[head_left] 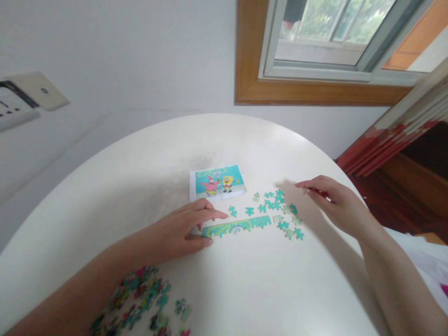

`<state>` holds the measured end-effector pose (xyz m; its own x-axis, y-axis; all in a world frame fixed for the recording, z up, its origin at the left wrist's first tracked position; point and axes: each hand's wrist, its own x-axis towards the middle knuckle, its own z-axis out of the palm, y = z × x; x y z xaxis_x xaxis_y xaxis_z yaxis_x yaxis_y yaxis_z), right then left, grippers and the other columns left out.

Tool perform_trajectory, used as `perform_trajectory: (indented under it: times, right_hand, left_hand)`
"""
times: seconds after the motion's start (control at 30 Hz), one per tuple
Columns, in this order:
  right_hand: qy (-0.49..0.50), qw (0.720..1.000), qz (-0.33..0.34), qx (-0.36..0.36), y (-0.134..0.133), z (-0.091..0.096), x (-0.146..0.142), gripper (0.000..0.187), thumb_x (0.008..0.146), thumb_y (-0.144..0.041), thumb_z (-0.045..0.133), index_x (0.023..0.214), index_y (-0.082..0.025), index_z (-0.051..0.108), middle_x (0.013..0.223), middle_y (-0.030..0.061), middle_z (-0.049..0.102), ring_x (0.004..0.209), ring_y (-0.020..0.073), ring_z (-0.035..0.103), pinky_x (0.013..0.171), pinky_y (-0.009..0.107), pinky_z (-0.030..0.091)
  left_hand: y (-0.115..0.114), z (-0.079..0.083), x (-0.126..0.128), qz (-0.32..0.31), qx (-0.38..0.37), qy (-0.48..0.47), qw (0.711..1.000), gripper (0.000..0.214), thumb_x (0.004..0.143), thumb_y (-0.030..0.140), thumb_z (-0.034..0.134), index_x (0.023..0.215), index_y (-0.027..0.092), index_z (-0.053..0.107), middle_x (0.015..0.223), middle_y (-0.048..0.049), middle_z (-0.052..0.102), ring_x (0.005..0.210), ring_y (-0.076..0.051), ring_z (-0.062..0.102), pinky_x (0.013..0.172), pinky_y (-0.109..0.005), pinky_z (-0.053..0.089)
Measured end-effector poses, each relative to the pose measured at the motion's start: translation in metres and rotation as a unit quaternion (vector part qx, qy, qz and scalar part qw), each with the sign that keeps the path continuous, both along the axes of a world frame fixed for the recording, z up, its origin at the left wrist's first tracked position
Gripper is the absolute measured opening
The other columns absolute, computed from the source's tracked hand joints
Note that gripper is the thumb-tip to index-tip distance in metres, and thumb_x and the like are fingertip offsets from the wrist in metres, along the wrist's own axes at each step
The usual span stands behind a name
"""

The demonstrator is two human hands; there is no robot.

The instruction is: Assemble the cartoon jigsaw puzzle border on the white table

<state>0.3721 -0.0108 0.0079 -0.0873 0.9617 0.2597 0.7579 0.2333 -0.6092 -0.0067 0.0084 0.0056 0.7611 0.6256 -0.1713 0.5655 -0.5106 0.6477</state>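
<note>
On the white round table (pixel 224 289) lies a joined strip of green puzzle pieces (pixel 238 227). My left hand (pixel 182 228) rests at the strip's left end, thumb and forefinger pinching around it. Several loose teal pieces (pixel 280 210) lie scattered just right of the strip. My right hand (pixel 332 198) hovers beyond them, its fingers drawn together and pointing left; whether they hold a piece I cannot make out. A small cartoon reference picture (pixel 217 182) lies behind the strip.
A heap of mixed coloured puzzle pieces (pixel 140 303) sits at the table's near left edge under my left forearm. A wall and a wood-framed window (pixel 315 51) stand behind the table. A red and cream curtain (pixel 395 135) hangs at right.
</note>
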Motion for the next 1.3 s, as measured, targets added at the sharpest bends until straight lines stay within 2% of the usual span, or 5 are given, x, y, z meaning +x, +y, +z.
perform_trajectory:
  times: [0.43,0.67,1.03,1.17,1.3]
  right_hand:
    - [0.002,1.000,0.001,0.000,0.001,0.001,0.000,0.026,0.092,-0.032,0.052,0.103,-0.023,0.074,0.090,0.0062,0.066,0.074,0.0179,0.058,0.065,0.032,0.045]
    - [0.010,1.000,-0.001,-0.003,0.000,0.000,0.001,0.025,0.092,-0.031,0.053,0.104,-0.023,0.074,0.090,0.0059,0.066,0.075,0.0176,0.058,0.065,0.032,0.044]
    - [0.005,1.000,-0.002,-0.004,0.000,0.001,0.000,0.025,0.093,-0.032,0.052,0.103,-0.023,0.074,0.091,0.0066,0.066,0.076,0.0184,0.059,0.065,0.032,0.045]
    - [0.008,1.000,0.008,0.001,0.000,-0.002,-0.009,0.025,0.092,-0.029,0.052,0.102,-0.022,0.074,0.091,0.0065,0.065,0.072,0.0171,0.057,0.064,0.032,0.046]
    - [-0.004,1.000,0.021,-0.016,0.002,-0.004,-0.032,0.025,0.091,-0.026,0.054,0.103,-0.023,0.075,0.093,0.0071,0.063,0.077,0.0182,0.060,0.066,0.032,0.047]
  left_hand:
    - [0.000,0.000,0.001,0.001,-0.001,-0.002,1.000,0.049,0.090,0.025,0.058,0.137,0.035,0.049,0.122,-0.0016,0.050,0.112,-0.020,0.053,0.100,-0.031,0.040]
    - [0.000,0.000,0.000,0.000,0.000,0.000,1.000,0.051,0.091,0.025,0.059,0.138,0.039,0.047,0.123,0.0008,0.050,0.113,-0.018,0.052,0.100,-0.029,0.039]
    - [0.000,0.001,0.001,0.001,0.007,0.006,1.000,0.050,0.089,0.025,0.059,0.137,0.035,0.050,0.124,-0.0012,0.052,0.112,-0.020,0.054,0.099,-0.029,0.041]
    - [0.001,0.000,0.000,-0.001,0.013,-0.002,1.000,0.050,0.089,0.026,0.059,0.138,0.036,0.049,0.124,-0.0016,0.052,0.113,-0.021,0.054,0.101,-0.031,0.041]
    - [0.000,-0.001,0.001,0.002,0.014,-0.001,1.000,0.051,0.089,0.023,0.059,0.138,0.035,0.050,0.122,-0.0017,0.052,0.111,-0.020,0.054,0.098,-0.030,0.042]
